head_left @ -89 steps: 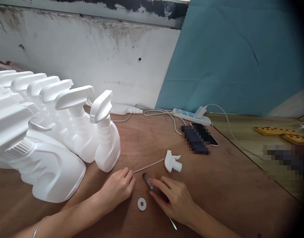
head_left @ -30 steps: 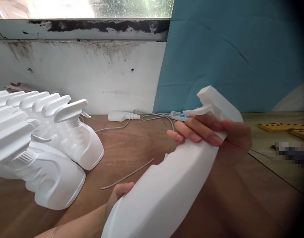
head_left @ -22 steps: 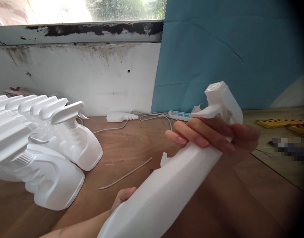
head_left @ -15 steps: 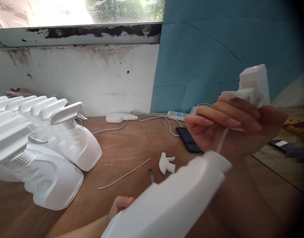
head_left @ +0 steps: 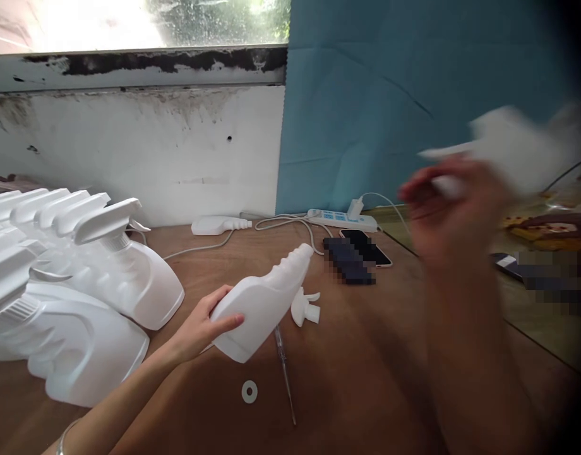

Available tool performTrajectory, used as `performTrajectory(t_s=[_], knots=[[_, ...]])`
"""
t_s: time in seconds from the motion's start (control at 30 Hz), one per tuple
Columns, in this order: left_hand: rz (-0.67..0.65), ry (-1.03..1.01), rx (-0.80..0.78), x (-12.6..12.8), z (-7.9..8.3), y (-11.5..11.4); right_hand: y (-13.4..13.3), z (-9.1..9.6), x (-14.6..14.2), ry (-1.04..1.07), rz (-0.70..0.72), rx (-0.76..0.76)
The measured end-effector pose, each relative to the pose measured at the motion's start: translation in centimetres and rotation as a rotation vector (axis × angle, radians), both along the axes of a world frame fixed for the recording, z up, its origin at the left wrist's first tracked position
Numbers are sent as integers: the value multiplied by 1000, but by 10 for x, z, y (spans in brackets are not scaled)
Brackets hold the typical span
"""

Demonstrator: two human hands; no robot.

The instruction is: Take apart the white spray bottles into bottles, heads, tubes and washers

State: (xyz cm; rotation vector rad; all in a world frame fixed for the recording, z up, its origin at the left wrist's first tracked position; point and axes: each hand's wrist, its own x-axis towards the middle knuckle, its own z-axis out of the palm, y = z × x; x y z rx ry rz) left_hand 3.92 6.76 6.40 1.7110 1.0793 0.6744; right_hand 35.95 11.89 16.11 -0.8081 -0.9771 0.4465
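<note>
My left hand [head_left: 209, 324] is closed around the lower part of a white plastic spray bottle [head_left: 259, 306], tilted with its open neck up to the right. Raised at the right, my right hand [head_left: 458, 208] grips a white trigger sprayer head [head_left: 506, 142], both smeared by motion. The sprayer is apart from the bottle; its tube cannot be made out. Just behind the held bottle, a second trigger sprayer head [head_left: 300, 308] lies on the wooden table [head_left: 357, 373]. Below the bottle are a flat white ring [head_left: 249, 392] and a thin screwdriver [head_left: 283, 363] with a clear handle.
Rows of white spray bottles with heads [head_left: 96, 354] stand at the left. Another white bottle [head_left: 215, 225] lies by the wall. A power strip [head_left: 338, 219] with cables and a phone [head_left: 369, 246] are at the back. A dark object [head_left: 508, 266] lies at the right.
The sprayer head has moved away from the bottle's neck, up and to the right. My left hand has brought the bottle back and left, farther from me. The white ring has come into view.
</note>
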Motion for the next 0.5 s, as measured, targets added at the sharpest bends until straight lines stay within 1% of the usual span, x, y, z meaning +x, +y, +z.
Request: performTrajectory(t_s=[0.03, 0.07, 0.1, 0.13, 0.2, 0.27, 0.33, 0.43, 0.5], knots=[[21, 51, 51, -1, 1, 0, 9, -7, -16, 93, 32, -108], [48, 115, 120, -2, 3, 0, 19, -17, -31, 97, 85, -216], [83, 189, 209, -3, 5, 0, 28, -27, -45, 32, 125, -288], [122, 265, 326, -5, 8, 0, 36, -39, -58, -6, 166, -344], [195, 418, 626, -9, 15, 2, 47, -59, -76, -48, 235, -418], [232, 568, 956, -10, 24, 5, 52, -74, -85, -26, 289, -466], [248, 700, 1222, -10, 36, 9, 55, -82, -87, 23, 338, -507], [246, 794, 1479, -3, 60, 15, 58, -90, -88, 93, 455, -595], [186, 801, 1556, 4, 79, 19, 60, -95, -91, 134, 551, -662]])
